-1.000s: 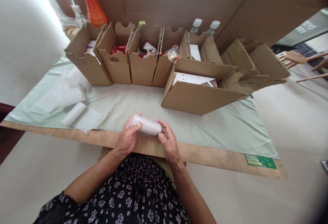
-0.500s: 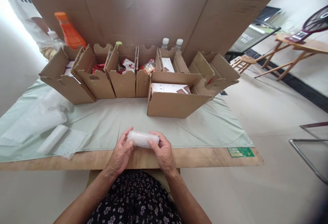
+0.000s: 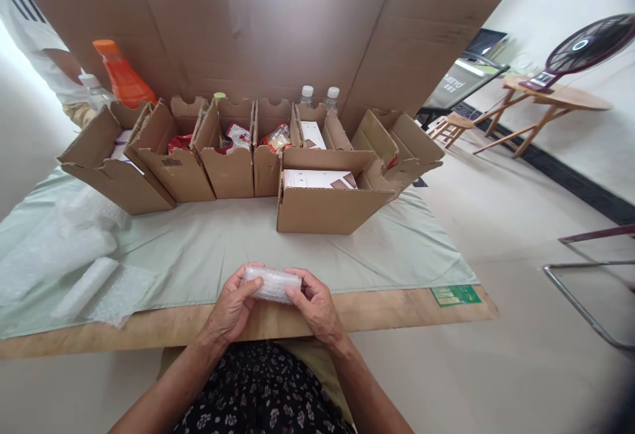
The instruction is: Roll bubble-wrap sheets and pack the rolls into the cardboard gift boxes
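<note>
A small roll of bubble wrap point(image 3: 272, 285) lies level between my two hands, above the table's front edge. My left hand point(image 3: 237, 302) grips its left end, thumb on the near side and fingers behind. The right end is held by my right hand point(image 3: 315, 303) in the same way. Whether anything is inside the roll I cannot tell. More bubble wrap point(image 3: 122, 292), partly rolled, rests on the cloth to the left, with a larger loose heap point(image 3: 59, 242) behind it.
Several open cardboard boxes point(image 3: 231, 176) with packets line the table's back. Another box point(image 3: 322, 212) with white cartons stands in front, at right. Behind are an orange bottle point(image 3: 124, 77), clear bottles point(image 3: 331, 98) and a tall cardboard panel point(image 3: 258, 30). A person's sleeve point(image 3: 30, 37) shows at far left.
My view has shifted, so the boxes and table appear lower and further left. Both hands still hold the bubble wrap roll, with only a slight change in finger position.
</note>
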Action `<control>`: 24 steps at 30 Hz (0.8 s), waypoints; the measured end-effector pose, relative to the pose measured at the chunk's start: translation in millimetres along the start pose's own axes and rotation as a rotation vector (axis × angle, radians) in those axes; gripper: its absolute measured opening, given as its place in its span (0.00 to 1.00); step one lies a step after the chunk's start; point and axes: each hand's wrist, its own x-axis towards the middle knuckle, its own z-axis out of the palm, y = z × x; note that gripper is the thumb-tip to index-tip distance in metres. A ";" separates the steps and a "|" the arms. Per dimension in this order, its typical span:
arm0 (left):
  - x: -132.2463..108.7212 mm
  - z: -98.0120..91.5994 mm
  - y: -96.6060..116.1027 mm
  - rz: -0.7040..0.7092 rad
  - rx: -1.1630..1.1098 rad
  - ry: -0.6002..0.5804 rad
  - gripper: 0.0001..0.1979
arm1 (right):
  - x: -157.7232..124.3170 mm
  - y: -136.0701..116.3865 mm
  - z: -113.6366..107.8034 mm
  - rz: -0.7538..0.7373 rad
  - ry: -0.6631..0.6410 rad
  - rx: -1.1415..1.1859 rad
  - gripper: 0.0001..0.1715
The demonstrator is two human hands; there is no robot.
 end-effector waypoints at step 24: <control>32.0 -20.5 9.6 0.370 0.468 0.035 0.18 | 71.4 -184.7 -162.5 -0.544 0.738 -1.004 0.21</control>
